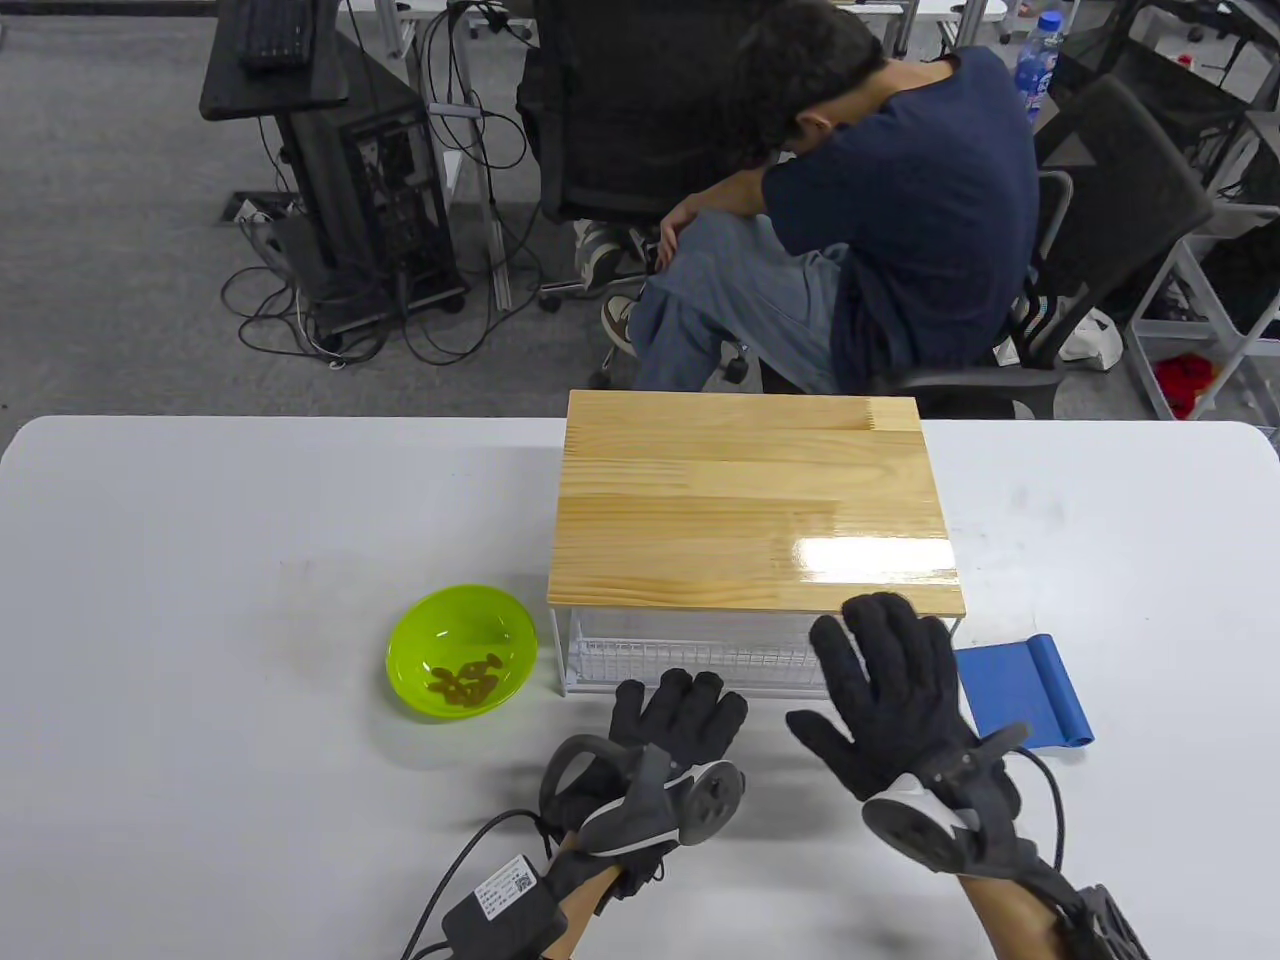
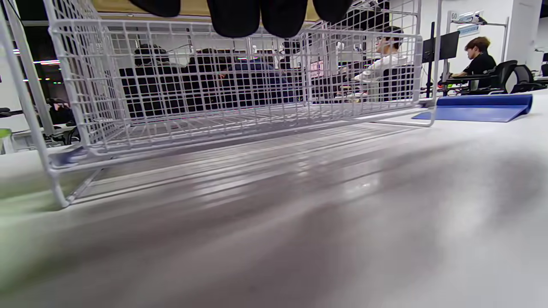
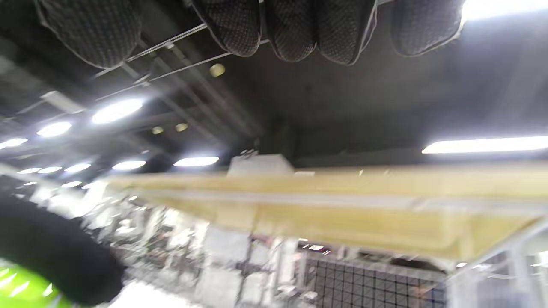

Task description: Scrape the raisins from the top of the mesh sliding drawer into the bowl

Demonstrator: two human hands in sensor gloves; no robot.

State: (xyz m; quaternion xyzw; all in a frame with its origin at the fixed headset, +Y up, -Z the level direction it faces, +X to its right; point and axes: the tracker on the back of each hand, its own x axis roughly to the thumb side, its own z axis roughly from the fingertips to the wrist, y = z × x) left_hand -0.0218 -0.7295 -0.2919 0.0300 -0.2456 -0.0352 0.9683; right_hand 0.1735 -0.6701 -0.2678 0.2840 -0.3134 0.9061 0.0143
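The mesh drawer unit has a glossy wooden top (image 1: 755,500) that shows no raisins. Its white wire drawer (image 1: 690,660) sits under it, and fills the left wrist view (image 2: 239,85). Left of the unit stands a green bowl (image 1: 462,650) holding several raisins (image 1: 465,682). My left hand (image 1: 680,715) lies low in front of the drawer, fingers relaxed and holding nothing; its fingertips (image 2: 257,17) hang near the drawer's upper rim. My right hand (image 1: 880,680) is raised with spread, straight fingers before the unit's front right corner, empty. The wooden top's edge (image 3: 342,205) shows blurred under its fingertips (image 3: 291,30).
A blue scraper (image 1: 1025,690) lies flat on the white table (image 1: 200,560) right of the drawer unit, also visible as a low blue wedge (image 2: 479,107). Beyond the far table edge a person sits hunched on an office chair (image 1: 880,220). Desks and cables stand behind.
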